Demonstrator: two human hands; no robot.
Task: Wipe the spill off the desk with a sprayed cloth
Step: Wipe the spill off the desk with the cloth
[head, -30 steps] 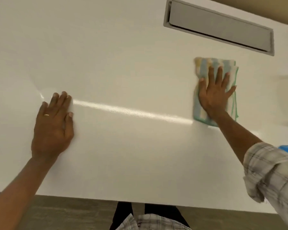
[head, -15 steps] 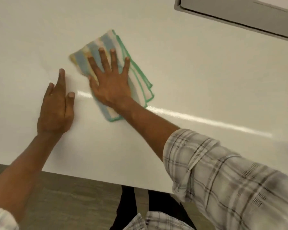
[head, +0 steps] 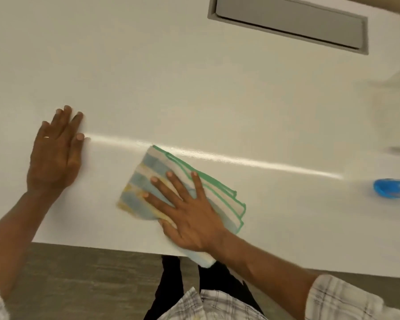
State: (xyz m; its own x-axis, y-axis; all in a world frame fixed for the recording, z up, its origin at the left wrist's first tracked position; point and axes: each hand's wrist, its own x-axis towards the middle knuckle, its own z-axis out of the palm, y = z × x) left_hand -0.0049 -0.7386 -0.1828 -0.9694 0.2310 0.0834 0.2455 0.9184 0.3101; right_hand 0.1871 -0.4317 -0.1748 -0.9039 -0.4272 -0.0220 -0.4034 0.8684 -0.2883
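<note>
A folded striped cloth (head: 146, 179) with a green hem lies flat on the white desk (head: 194, 93), near its front edge. One corner of the cloth hangs just over that edge. My right hand (head: 189, 213) presses down on the cloth with fingers spread. My left hand (head: 56, 153) rests flat on the bare desk to the left, palm down, a ring on one finger, holding nothing. No spill is visible on the surface; only a bright streak of reflected light runs across it.
A grey recessed cable hatch (head: 289, 21) sits in the desk at the back right. A blue object (head: 393, 188), blurred, lies at the right edge of the view. Below the desk's front edge are the floor and my legs.
My right hand has swept the cloth from the far right over to the left beside my left hand, then back toward the front edge. My left hand stays planted.
</note>
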